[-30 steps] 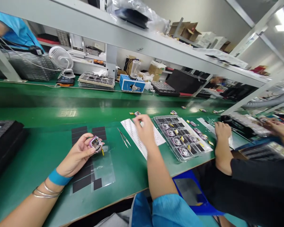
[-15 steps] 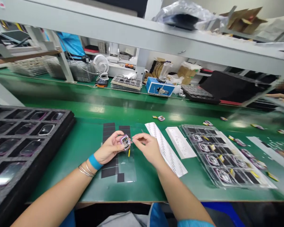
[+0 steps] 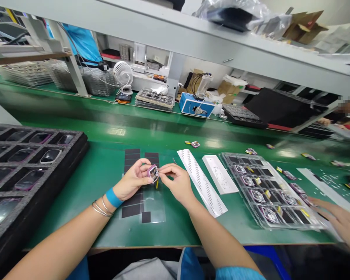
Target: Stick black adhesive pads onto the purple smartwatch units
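A small purple-rimmed watch case (image 3: 153, 173) with exposed circuitry and a yellow tab hanging below it is in my left hand (image 3: 135, 174), thumb in front and fingers behind. At its right edge the fingertips of my right hand (image 3: 176, 181) are pinched together; anything between them is too small to make out. Beneath my hands lie black adhesive pieces (image 3: 132, 212) on clear film, with one black square (image 3: 146, 217) near the front. To the right are a white sheet with rows of small dark strips (image 3: 202, 184) and a white block (image 3: 220, 175).
A black foam tray (image 3: 32, 186) of watch cases stands left. On the right sits a clear plastic tray (image 3: 247, 212) with cases and yellow tabs; another person's hand (image 3: 338, 219) is beside it. Loose cases (image 3: 195, 144) lie further back. A fan (image 3: 123, 74) stands behind.
My right fingertips have come in against the watch case's edge, and the case has turned slightly. The other person's hand has reached in toward the clear tray. The view has shifted slightly.
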`<act>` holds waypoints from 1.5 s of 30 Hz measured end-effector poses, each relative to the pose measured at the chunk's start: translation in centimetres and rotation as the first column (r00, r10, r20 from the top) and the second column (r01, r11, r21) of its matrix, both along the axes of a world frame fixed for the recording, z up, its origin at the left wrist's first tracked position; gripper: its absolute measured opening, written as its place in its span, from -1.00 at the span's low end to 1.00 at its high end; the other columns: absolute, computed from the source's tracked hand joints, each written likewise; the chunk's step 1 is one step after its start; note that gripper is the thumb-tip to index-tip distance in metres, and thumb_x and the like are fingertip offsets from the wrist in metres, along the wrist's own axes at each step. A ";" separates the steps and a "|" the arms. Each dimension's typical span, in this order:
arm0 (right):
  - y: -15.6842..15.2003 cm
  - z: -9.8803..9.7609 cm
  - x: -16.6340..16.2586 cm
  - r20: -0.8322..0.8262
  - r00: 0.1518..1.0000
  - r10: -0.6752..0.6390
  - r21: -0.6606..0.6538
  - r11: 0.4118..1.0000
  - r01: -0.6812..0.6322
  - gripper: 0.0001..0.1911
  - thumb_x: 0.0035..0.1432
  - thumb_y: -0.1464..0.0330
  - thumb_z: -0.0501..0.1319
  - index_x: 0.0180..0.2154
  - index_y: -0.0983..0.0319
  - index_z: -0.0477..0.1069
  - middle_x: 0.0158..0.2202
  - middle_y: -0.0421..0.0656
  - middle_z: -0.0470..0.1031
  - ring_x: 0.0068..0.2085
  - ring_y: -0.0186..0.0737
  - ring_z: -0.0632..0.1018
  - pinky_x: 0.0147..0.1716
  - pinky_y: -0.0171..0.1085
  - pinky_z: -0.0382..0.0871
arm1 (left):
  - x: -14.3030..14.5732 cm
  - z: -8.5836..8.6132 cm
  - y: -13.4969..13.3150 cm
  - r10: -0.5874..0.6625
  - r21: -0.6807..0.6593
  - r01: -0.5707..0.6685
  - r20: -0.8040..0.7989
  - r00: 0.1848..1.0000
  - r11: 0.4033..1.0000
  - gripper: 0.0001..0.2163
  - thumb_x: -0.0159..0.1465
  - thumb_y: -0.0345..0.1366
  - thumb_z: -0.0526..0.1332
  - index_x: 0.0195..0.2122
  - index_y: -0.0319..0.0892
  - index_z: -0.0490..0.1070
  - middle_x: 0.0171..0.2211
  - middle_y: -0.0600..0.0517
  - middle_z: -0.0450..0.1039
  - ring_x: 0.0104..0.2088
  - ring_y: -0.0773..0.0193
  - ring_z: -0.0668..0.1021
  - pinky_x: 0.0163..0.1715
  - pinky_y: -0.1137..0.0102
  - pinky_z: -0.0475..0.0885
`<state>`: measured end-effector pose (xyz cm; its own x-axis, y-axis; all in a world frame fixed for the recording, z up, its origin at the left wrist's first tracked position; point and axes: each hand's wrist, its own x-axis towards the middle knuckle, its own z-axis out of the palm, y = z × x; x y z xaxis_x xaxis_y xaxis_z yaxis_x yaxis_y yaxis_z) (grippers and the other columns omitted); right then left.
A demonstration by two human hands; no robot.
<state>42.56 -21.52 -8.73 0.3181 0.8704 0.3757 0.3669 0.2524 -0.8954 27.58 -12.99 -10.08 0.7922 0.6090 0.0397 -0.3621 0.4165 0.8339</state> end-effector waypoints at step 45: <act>-0.8 1.1 0.7 0.022 0.996 0.088 0.037 0.995 -0.088 -0.80 0.13 0.33 0.23 -0.17 0.08 0.51 -0.25 -0.16 0.48 -0.22 -0.24 0.49 -0.19 -0.21 0.41 | -0.6 0.3 -0.1 -0.278 -0.167 0.270 -0.028 0.960 0.948 -0.68 0.11 -0.49 0.28 -0.10 -0.13 0.43 -0.24 -0.02 0.52 -0.22 0.20 0.59 -0.33 0.43 0.54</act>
